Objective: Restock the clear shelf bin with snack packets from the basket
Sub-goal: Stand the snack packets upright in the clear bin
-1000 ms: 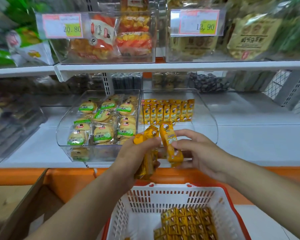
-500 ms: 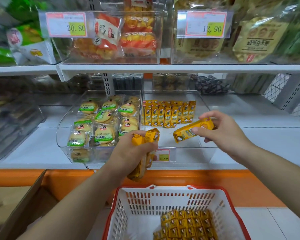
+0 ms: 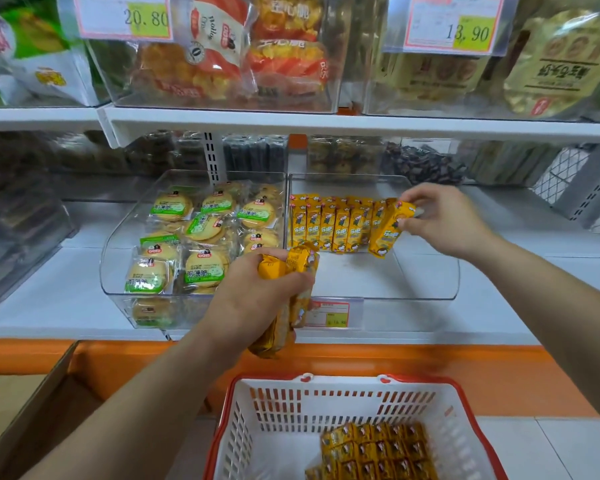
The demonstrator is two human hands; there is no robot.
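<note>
The clear shelf bin [image 3: 426, 285] stands on the lower shelf with a row of yellow snack packets [image 3: 329, 226] upright along its back wall. My right hand [image 3: 444, 220] pinches one yellow packet [image 3: 388, 230] by its top, at the right end of that row, tilted. Over the bin's front left corner my left hand [image 3: 257, 299] grips a bundle of several yellow packets [image 3: 288, 299]. Below, a white basket with a red rim [image 3: 274, 427] holds several more yellow packets [image 3: 374, 448].
A second clear bin [image 3: 118, 265] of green-labelled round biscuits sits directly left of the task bin. The upper shelf edge [image 3: 326, 123] overhangs both. A cardboard box [image 3: 32, 410] stands at lower left. An orange ledge [image 3: 465, 372] runs under the shelf.
My right hand carried its single packet up and back into the bin, from mid-air to the right end of the row. The left hand with its bundle stayed put.
</note>
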